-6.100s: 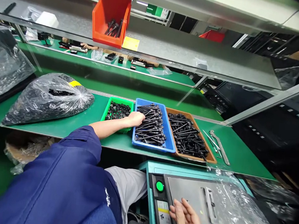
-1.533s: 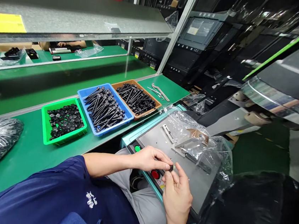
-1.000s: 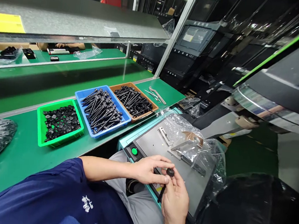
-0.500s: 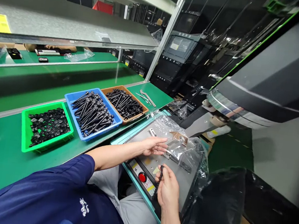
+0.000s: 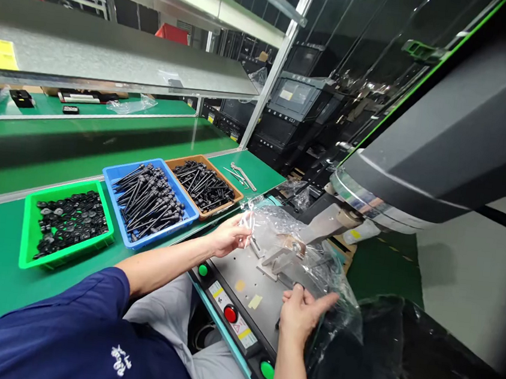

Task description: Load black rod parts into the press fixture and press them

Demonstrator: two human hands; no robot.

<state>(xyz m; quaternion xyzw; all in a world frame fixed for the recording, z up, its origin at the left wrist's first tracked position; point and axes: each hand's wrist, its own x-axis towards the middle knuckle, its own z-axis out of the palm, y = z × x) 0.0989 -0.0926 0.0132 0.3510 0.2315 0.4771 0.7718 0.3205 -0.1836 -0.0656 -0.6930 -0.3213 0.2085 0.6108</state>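
Observation:
My left hand is at the left edge of the metal work plate, its fingers closed on the edge of a clear plastic sheet. The sheet drapes over a metal fixture with a brownish block on top. In front of a dark bar on the fixture, my right hand is bent, thumb in and one finger stretched to the right against the plastic. A dark sliver of the black ribbed strip shows beside its palm; most of it is hidden.
Green, blue and brown bins of black parts stand on the green bench at left. Wrenches lie behind them. Red and green buttons line the plate's front. A large grey machine head overhangs at right.
My left hand has moved left and closed on the plastic. My right hand has gone forward and right, with the black strip now mostly hidden. The view has shifted slightly.

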